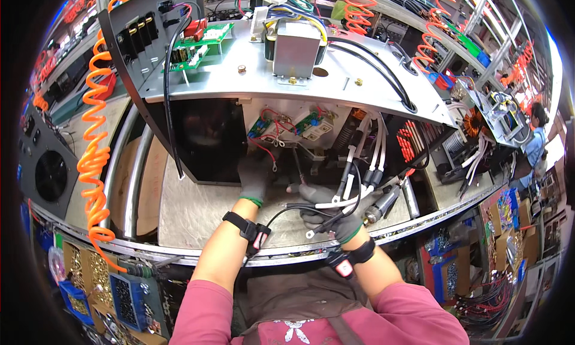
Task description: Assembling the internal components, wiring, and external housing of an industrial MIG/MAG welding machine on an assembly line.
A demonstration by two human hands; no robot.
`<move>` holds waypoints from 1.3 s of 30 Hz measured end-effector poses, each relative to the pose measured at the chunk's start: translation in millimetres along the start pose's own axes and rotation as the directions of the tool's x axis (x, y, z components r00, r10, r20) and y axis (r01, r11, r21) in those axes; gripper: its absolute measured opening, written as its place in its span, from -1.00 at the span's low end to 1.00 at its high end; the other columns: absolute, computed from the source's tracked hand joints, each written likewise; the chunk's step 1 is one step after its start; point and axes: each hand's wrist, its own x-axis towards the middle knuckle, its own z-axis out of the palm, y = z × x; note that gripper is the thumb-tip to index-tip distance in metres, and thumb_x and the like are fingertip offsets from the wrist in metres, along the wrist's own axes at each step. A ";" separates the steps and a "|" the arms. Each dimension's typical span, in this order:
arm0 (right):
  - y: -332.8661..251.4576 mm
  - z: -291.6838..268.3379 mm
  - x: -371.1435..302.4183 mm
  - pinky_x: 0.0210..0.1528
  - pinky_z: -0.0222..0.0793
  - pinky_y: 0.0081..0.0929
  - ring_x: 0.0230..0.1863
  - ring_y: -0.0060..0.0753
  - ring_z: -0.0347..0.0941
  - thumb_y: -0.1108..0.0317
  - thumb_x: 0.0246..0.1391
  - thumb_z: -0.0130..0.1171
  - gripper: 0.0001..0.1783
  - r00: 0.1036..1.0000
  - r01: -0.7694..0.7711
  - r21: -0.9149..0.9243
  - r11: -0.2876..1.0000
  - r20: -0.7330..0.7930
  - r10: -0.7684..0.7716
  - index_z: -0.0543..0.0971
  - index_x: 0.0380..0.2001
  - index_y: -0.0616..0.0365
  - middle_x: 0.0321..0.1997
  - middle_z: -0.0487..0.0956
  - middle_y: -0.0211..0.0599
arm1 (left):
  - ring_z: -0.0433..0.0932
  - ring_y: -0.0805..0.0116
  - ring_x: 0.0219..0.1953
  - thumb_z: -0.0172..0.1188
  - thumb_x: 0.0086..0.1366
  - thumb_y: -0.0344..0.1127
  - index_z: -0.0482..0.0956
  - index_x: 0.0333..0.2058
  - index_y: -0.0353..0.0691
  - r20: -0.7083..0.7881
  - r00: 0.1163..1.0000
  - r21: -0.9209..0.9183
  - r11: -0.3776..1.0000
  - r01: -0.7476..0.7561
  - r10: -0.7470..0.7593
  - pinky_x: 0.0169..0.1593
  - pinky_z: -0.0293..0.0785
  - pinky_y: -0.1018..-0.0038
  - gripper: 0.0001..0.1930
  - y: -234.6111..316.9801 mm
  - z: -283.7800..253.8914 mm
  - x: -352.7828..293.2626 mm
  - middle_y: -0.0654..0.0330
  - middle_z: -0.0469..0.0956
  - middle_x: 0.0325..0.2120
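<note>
- Nearest the camera: your brown apron (299,294), between pink sleeves (200,312) at the lower edge.
- Far left: orange coiled hose (93,159) hangs in front of two metal rollers (139,183); below, a blue bin (127,303) of small dark parts.
- Centre: metal chassis (233,87) on the tabletop (197,216), directly beyond both your hands. Long axis runs left to right, across your forearms; open side faces you. Boxy transformer (296,51) stands on its top plate.
- Left hand (254,174), gloved, at the opening's lower edge. Fingers lost in shade; cannot tell whether spread or pinching.
- Key relation: red lead (269,150) hangs just right of your left hand, roughly upright, ring terminal downward. Your left hand is the nearer one to it.
- Thin dark rod (297,163) points up into the opening, between the two hands, nearer the right.
- Right hand (340,226), gloved, outside the opening, fingers partly curled. White-sleeved cables (375,144) slant down from the chassis toward it, lugs lying over the glove. Cannot tell whether it pinches them.
- Right of that hand: metal cylindrical tool (383,206), near the glove.
- Far right: second open unit (497,120); co-worker (537,138) beyond it.
</note>
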 end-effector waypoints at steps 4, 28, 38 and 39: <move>-1.1 -14.8 -0.6 -0.71 0.01 -0.66 -0.73 -0.73 0.16 0.08 0.28 -0.16 -0.57 0.985 0.167 -0.353 0.921 0.021 -0.170 0.44 -0.03 0.19 -0.69 0.30 -0.60 | 0.57 0.10 -0.50 0.21 0.09 -0.18 0.60 -0.35 -0.08 0.081 0.822 0.666 0.583 -0.466 0.564 -0.45 0.46 0.25 -0.82 -9.8 -2.3 -3.3 0.11 0.57 -0.54; -1.7 -54.8 26.5 -0.79 -0.05 -0.77 -0.80 -0.77 0.03 0.45 0.20 -0.20 -0.69 0.963 0.134 -0.377 0.916 0.266 -0.031 0.39 0.00 0.14 -0.64 0.22 -0.59 | 0.58 0.41 -0.32 0.16 0.14 -0.21 0.60 -0.24 -0.33 -0.462 0.870 0.617 0.642 0.455 -0.172 -0.18 0.47 0.50 -0.69 158.4 -361.4 -240.1 0.12 0.63 -0.39; -9.9 -28.9 -2.4 -0.56 0.15 -0.71 -0.57 -0.72 0.23 0.32 0.06 0.05 -0.53 0.796 0.604 -0.700 0.381 0.515 -0.317 0.38 0.05 0.24 -0.46 0.38 -0.50 | 0.60 0.09 -0.22 0.16 -0.04 0.02 0.62 -0.23 -0.21 -0.530 0.673 0.794 -0.023 0.608 -0.516 -0.18 0.49 0.30 -0.52 22.8 -458.6 -226.0 -0.04 0.59 -0.23; -11.6 -29.7 -7.0 -0.40 0.27 -0.65 -0.42 -0.65 0.31 0.27 -0.05 0.18 -0.41 0.713 0.663 -0.743 0.095 0.586 -0.385 0.39 0.07 0.27 -0.34 0.46 -0.43 | 0.61 0.10 -0.23 0.14 0.01 -0.05 0.64 -0.26 -0.18 -0.535 0.628 0.779 -0.043 0.625 -0.566 -0.18 0.51 0.29 -0.61 8.2 -467.4 -225.4 -0.02 0.60 -0.26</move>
